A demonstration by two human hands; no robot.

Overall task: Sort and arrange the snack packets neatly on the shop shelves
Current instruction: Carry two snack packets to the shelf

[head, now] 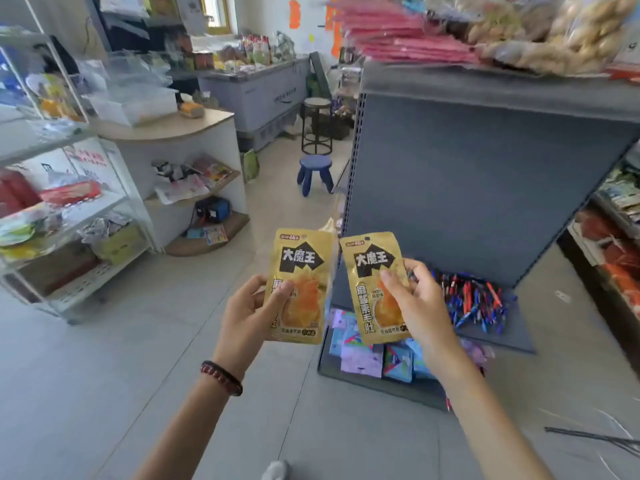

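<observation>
I hold two alike gold snack packets upright in front of me. My left hand (247,311) grips the left gold packet (300,271) by its lower left edge, thumb on the front. My right hand (417,306) pinches the right gold packet (372,271) at its right side. Both packets hang over the floor beside the end panel of a grey shelf unit (485,174). A stack of pink packets (398,32) and bagged snacks (568,39) lies on top of that unit.
The unit's low ledge holds a heap of pens (474,299) and small blue and purple packets (367,355). A white wire rack (69,216) with goods stands on the left, a curved counter (180,133) behind it. A blue stool (314,173) and a chest freezer (256,95) stand farther back.
</observation>
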